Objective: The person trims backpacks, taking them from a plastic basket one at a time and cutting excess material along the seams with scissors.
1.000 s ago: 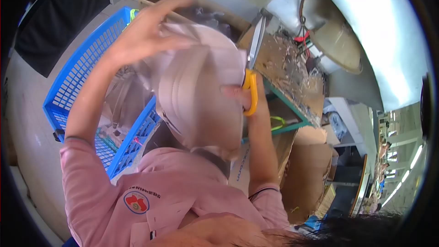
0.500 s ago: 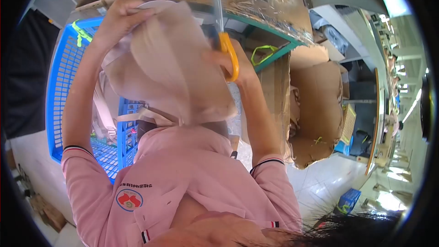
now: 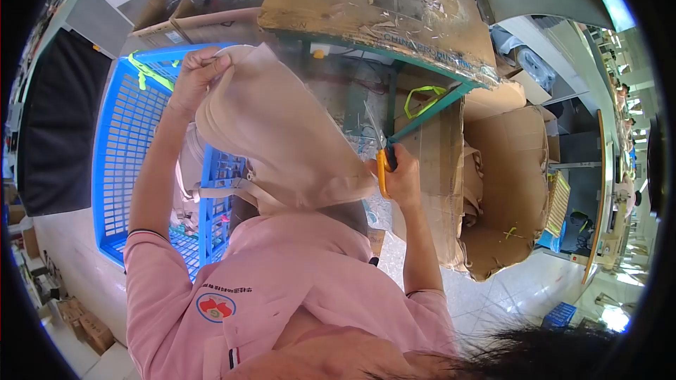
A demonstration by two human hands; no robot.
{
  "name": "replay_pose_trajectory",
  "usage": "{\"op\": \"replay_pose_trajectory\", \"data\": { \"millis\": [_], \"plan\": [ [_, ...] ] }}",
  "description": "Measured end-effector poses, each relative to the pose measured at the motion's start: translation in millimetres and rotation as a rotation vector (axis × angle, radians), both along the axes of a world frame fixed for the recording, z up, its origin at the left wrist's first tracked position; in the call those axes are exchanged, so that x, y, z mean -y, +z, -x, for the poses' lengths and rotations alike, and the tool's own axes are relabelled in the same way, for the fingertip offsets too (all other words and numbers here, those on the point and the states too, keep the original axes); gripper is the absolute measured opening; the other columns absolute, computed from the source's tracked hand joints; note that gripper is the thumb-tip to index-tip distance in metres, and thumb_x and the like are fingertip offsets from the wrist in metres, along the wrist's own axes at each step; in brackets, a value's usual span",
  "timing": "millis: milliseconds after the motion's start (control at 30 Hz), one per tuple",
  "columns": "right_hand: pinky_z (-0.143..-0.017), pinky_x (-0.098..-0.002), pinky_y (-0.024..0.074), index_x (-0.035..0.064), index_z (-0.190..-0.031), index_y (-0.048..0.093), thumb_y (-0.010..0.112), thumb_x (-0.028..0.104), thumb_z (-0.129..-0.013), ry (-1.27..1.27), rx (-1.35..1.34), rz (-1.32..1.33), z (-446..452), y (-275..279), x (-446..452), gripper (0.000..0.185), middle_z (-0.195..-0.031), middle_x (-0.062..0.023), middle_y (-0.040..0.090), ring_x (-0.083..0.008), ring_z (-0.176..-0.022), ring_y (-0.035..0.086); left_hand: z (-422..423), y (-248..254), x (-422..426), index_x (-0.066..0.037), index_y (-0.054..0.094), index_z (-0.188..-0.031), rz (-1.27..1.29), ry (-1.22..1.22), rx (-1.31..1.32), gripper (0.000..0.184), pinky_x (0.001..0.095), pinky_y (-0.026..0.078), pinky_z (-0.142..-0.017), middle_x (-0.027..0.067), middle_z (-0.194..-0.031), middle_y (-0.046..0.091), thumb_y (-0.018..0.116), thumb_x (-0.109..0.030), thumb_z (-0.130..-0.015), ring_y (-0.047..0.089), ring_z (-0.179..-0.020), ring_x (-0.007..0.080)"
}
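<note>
Steadily, a person in a pink short-sleeved polo shirt (image 3: 310, 267) holds a large, pale beige piece of sewn fabric (image 3: 274, 127) in front of the body, above the lap. The bare left hand (image 3: 197, 79) is clamped on the fabric's upper edge, thumb and fingers pinched together at its rounded corner. The bare right hand (image 3: 400, 174) is closed around a pair of scissors with orange handles and metal blades (image 3: 382, 169), the tips pointing up and away from the body; the fabric's lower right corner reaches that hand's thumb, though whether it is gripped there cannot be told. A narrow beige strap (image 3: 229, 192) extends left from the fabric's lower side, across the rim of a blue slatted plastic basket (image 3: 130, 119) tied with a neon-green ribbon (image 3: 144, 69). Ahead stands a worn brown tabletop (image 3: 373, 10) on a green metal frame (image 3: 440, 109), strewn with small scraps. An open brown cardboard carton (image 3: 503, 183) with beige material inside stands to the right, and open cardboard boxes (image 3: 215, 27) hold clear plastic bags at upper left.
</note>
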State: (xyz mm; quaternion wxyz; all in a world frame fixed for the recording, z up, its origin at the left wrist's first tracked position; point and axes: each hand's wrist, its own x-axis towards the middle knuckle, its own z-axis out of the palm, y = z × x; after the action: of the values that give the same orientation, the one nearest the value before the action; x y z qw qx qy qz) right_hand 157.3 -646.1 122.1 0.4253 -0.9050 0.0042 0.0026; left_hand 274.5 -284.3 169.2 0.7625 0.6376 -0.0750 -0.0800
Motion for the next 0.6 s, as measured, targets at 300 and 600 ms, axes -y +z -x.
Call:
{"op": "replay_pose_trajectory", "data": {
  "millis": [300,600],
  "plan": [
    [-0.063,-0.0359,0.0441,-0.0025,-0.088,0.054,0.070,0.050,-0.064,0.280,-0.007,0.244,-23.3,24.8,-34.1,0.060,-0.085,-0.0149,0.054,-0.0285,-0.075,0.055,21.4,-0.3,-14.0,-0.001,0.063,-0.093,0.135,0.118,0.029,0.016,0.0217,0.047,-0.062,0.0058,-0.080,0.065,0.060,-0.011,-0.082,0.059,-0.068,0.0085],
    [-0.056,-0.0386,0.0415,-0.0028,-0.079,0.051,0.069,0.041,-0.067,0.365,0.172,0.215,-29.4,26.0,-49.0,0.049,-0.072,-0.0176,0.053,-0.0346,-0.063,0.054,31.0,-2.6,-30.2,-0.001,0.063,-0.093,0.121,0.146,0.019,0.017,0.0217,0.046,-0.063,0.0037,-0.079,0.065,0.062,-0.012,-0.081,0.058,-0.068,0.0079]
  ]
}}
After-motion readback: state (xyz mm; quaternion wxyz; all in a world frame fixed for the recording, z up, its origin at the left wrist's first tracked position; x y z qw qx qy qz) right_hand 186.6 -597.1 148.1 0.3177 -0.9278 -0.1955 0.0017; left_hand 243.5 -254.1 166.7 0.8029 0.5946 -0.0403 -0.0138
